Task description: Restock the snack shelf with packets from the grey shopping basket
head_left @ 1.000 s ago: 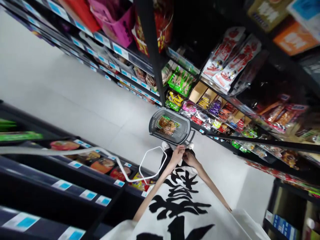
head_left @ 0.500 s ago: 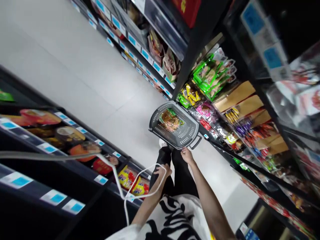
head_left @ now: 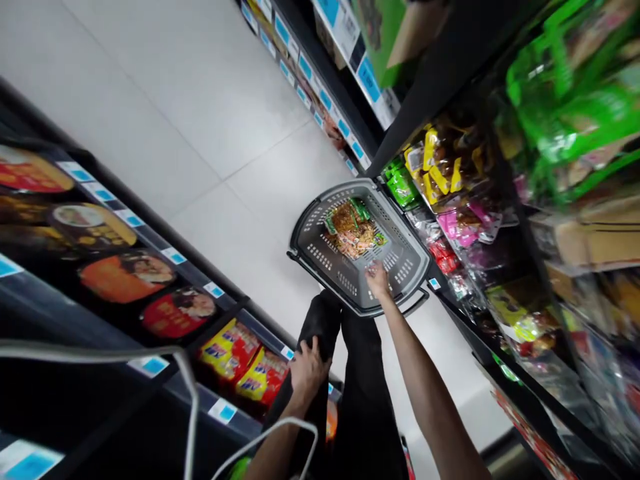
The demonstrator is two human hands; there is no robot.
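Snack packets [head_left: 353, 229] lie toward twelve o'clock inside the gray basket [head_left: 327, 272]. At their five o'clock, the right hand [head_left: 378, 281] reaches in, fingers bunched narrowly; whether they hold anything, I cannot tell. At the basket's seven, the left hand [head_left: 308, 370] rests on a dark trouser leg [head_left: 323, 319], fingers spread. Yellow-marked bags [head_left: 443, 167] hang between one and two.

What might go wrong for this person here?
The white cord crosses in front of the left forearm in this view, so it might snag. The basket sits close in front of the legs, so a step forward could knock it. The right hand is over the basket near the packets, so it could bump them out of place.
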